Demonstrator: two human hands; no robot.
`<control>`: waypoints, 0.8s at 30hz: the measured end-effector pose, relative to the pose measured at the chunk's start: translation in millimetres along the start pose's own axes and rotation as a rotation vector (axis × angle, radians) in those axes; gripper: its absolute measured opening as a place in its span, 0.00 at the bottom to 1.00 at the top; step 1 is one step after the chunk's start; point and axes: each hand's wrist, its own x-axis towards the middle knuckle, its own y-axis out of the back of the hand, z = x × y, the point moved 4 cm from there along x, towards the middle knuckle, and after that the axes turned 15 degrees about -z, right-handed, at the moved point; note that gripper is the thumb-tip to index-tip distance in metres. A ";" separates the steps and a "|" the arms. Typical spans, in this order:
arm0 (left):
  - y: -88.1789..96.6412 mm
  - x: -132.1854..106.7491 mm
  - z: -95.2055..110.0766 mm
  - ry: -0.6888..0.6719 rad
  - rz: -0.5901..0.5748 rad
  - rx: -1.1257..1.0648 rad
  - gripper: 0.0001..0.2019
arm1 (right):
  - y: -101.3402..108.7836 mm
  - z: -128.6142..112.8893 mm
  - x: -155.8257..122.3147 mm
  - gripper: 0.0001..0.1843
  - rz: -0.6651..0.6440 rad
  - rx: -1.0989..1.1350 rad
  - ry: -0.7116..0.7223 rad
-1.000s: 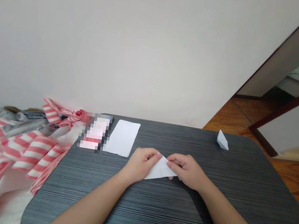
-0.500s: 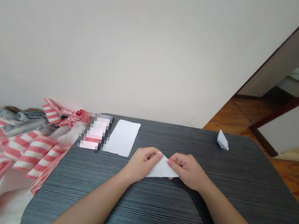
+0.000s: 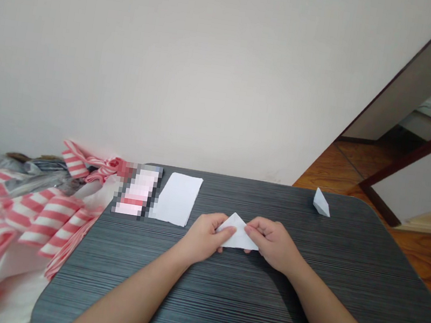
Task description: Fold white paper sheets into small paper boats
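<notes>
A folded white paper triangle (image 3: 237, 236) stands between my hands, its point upward, just above the dark grey striped tabletop (image 3: 257, 310). My left hand (image 3: 203, 237) pinches its left corner with thumb on top. My right hand (image 3: 272, 243) pinches the right corner the same way. The paper's lower edge is partly hidden behind my fingers. A flat white paper sheet (image 3: 177, 199) lies on the table beyond my left hand. A small folded white paper piece (image 3: 321, 203) sits near the far right edge.
A pixelated pink-and-white packet (image 3: 137, 191) lies at the table's far left. Pink-and-white striped fabric or bags (image 3: 37, 226) and grey plastic heap up beyond the left edge. A wooden floor (image 3: 421, 254) shows to the right, with a white wall (image 3: 175, 57) behind and a doorway (image 3: 430, 119) at right.
The paper has turned from a flat triangle pointing right to one with its point upward. My hands have rotated it and moved slightly closer together.
</notes>
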 end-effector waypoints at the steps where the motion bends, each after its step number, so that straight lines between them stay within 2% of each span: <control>1: -0.2 0.0 0.3 0.001 -0.008 0.001 0.14 | 0.2 0.3 -0.1 0.12 0.003 0.004 0.001; 13: -0.4 0.3 -0.3 -0.009 -0.014 -0.036 0.13 | 0.3 3.1 -0.2 0.12 -0.009 0.007 -0.003; 20: -2.3 0.5 1.3 -0.036 -0.051 -0.066 0.14 | -2.7 1.1 -0.4 0.12 -0.071 -0.008 0.020; 24: -1.1 1.8 0.9 -0.024 -0.019 -0.141 0.13 | -5.7 3.7 -0.1 0.11 -0.100 0.049 0.055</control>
